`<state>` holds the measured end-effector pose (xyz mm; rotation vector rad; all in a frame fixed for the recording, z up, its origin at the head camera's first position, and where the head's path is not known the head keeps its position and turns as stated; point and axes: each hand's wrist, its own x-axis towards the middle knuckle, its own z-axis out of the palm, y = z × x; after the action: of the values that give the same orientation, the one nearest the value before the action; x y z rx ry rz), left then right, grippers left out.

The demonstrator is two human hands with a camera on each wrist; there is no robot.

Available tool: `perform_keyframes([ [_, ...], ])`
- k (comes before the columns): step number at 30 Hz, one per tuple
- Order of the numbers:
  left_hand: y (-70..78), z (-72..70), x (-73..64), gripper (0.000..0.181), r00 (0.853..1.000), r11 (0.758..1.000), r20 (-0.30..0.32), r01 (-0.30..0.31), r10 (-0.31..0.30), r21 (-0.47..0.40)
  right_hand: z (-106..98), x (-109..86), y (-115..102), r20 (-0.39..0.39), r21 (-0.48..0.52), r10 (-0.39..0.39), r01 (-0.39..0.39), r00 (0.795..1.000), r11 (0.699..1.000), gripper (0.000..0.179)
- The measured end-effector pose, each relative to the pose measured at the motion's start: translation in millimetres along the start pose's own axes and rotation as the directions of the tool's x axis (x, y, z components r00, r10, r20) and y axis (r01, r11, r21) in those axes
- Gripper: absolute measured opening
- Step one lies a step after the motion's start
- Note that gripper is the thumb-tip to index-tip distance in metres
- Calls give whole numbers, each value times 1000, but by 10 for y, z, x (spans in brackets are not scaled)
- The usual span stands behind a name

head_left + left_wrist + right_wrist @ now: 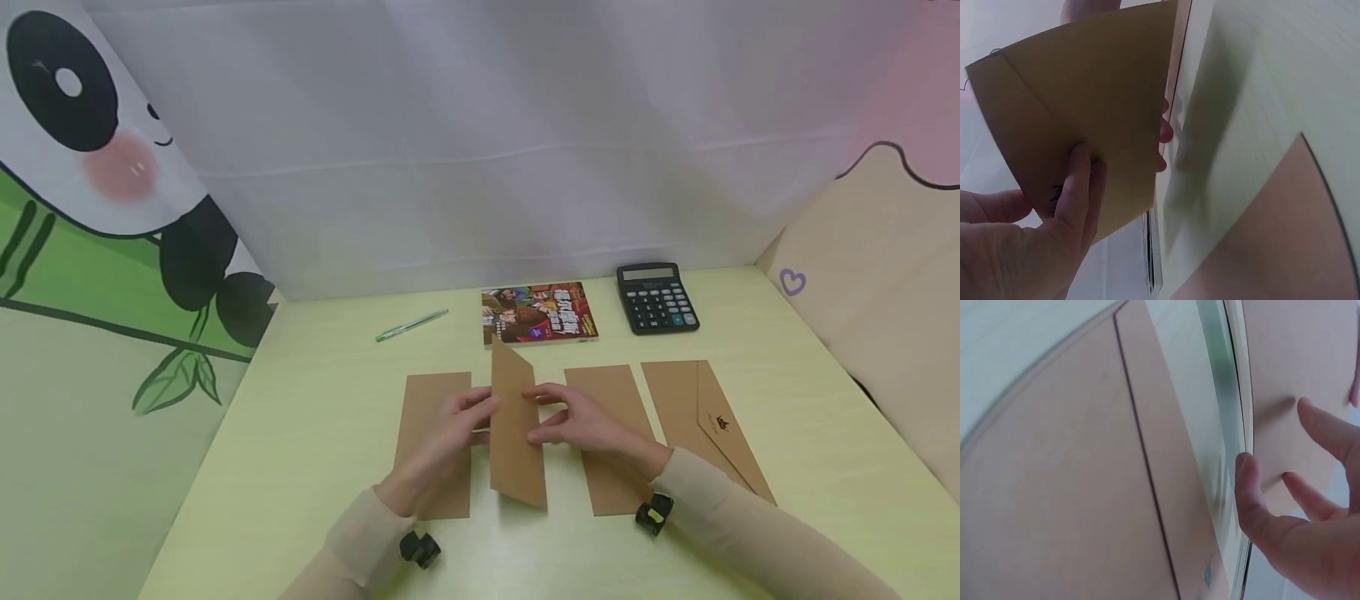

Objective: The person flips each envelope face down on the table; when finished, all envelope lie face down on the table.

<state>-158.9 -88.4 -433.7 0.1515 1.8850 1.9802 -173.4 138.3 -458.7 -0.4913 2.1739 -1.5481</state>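
Observation:
Above the middle of the table a brown kraft envelope stands on edge between both hands. My left hand pinches its left side; the left wrist view shows fingers on the flap face and the thumb at the edge. From the other side my right hand touches the plain face with its fingertips. In the right wrist view those fingers are spread and gently bent, with the thumb near the envelope's edge. Another plain brown envelope lies under the left arm, and a second one under the right.
Farther right lies an envelope with its flap side up and a dark crown print. Along the back of the table are a green pen, a colourful book and a black calculator. A white cloth hangs behind.

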Motion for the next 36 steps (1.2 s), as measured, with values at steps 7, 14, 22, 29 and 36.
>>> perform_keyframes([
  [7,-46,-68,-14,38,993,1000,-116,-12,12,-1,-36,7,33,-35,-50,25,-27,999,998,60],
  [14,-134,-160,-1,30,972,977,-236,44,7,210,-29,19,50,-88,-128,72,-83,993,988,57],
  [22,-201,-177,17,30,971,914,-237,73,25,398,-1,32,17,-136,-265,101,-135,986,955,58],
  [29,-191,-156,15,39,978,815,-209,100,27,571,22,22,7,-126,-312,74,-110,989,944,56],
  [36,-193,-137,20,39,981,748,-190,101,34,657,30,34,15,-126,-368,48,-92,991,925,54],
])
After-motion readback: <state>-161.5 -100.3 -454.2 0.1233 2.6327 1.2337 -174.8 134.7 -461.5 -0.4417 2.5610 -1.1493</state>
